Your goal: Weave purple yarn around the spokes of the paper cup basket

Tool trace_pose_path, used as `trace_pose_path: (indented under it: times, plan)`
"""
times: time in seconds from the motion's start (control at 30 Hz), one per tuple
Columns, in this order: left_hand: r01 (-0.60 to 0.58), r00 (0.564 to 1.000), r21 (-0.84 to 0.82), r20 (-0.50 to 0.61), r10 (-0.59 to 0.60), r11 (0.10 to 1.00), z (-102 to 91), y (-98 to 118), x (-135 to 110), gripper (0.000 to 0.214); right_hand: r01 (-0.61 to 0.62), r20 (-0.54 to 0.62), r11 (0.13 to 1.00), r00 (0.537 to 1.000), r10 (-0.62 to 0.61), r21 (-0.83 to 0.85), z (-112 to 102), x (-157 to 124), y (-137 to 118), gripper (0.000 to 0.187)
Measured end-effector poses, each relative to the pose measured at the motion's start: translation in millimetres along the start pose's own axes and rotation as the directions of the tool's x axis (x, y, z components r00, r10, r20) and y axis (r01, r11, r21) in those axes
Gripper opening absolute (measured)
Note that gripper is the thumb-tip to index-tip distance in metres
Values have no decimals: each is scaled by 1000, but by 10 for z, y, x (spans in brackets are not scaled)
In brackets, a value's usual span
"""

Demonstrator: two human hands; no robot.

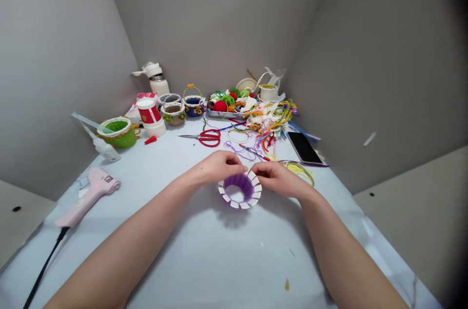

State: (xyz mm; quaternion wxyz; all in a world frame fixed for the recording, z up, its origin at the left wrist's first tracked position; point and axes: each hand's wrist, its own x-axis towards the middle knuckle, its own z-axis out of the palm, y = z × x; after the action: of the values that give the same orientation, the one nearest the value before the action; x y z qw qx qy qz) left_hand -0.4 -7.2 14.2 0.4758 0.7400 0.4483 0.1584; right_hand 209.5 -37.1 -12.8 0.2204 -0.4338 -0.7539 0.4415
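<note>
A small paper cup (239, 191) with its rim cut into white tabs and purple cord woven round its wall stands on the table in front of me. My left hand (219, 166) pinches the cup's far rim from the left, fingers closed. My right hand (278, 177) pinches the same rim from the right, fingers closed on the tabs or the purple cord. The fingertips of both hands nearly meet over the cup's far edge.
A pink glue gun (93, 193) with a black cable lies at the left. Red scissors (204, 137), a phone (304, 148), a heap of coloured cords (272, 121), a tray of yarn balls (226, 103), several finished little baskets (117, 131) and a bottle (156, 80) crowd the far end.
</note>
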Motion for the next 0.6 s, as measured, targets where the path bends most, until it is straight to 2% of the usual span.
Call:
trace_pose_path:
  times: [0.13,0.23,0.43,0.6]
  plan:
    - [-58,998,8,33,58,998,22,-18,34,30,-6,-1,1000,1000,6,1,16,13,10,16]
    - [-41,998,-16,47,42,999,34,-64,59,27,-20,1,1000,1000,20,1,12,13,2,17]
    - [-1,999,-9,-48,1,1000,34,-98,64,25,-51,-35,999,998,52,19,-39,-2,-30,21]
    - [-44,998,-15,-46,43,999,33,-24,37,26,-58,-50,998,997,59,26,-55,-23,-61,23]
